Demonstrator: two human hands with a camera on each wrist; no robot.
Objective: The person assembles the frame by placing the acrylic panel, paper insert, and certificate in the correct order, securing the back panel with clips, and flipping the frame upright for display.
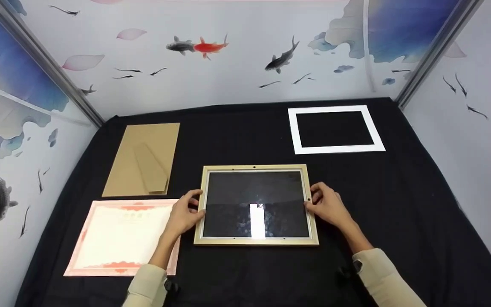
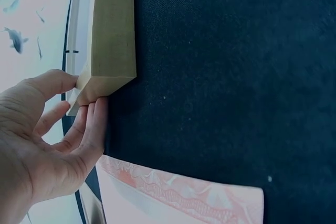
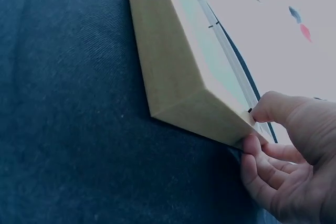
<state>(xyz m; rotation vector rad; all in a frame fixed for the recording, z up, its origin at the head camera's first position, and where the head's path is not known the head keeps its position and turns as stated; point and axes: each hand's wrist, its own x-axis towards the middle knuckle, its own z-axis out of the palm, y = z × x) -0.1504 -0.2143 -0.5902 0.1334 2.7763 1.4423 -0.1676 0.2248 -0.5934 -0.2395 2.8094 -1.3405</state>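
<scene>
A wooden picture frame [image 1: 256, 241] with a clear pane lies in the middle of the black cloth, and a bright reflection shows in the pane. My left hand [image 1: 184, 214] grips its left side, thumb on the top edge and fingers against the outer side. On the opposite side my right hand [image 1: 329, 205] holds the frame in the same way. The left wrist view shows the left hand [image 2: 58, 135] pinching the frame's side [image 2: 113, 30]. In the right wrist view, the right hand [image 3: 289, 156] has its thumb over the rim [image 3: 173, 51].
A pink-bordered certificate [image 1: 122, 238] lies left, partly under the left forearm. Behind it is a brown backing board [image 1: 122, 166] with a stand flap [image 1: 149, 166]. A white mat border [image 1: 337, 149] lies at back right. Printed panels [image 1: 237, 81] enclose the black cloth [image 1: 237, 136].
</scene>
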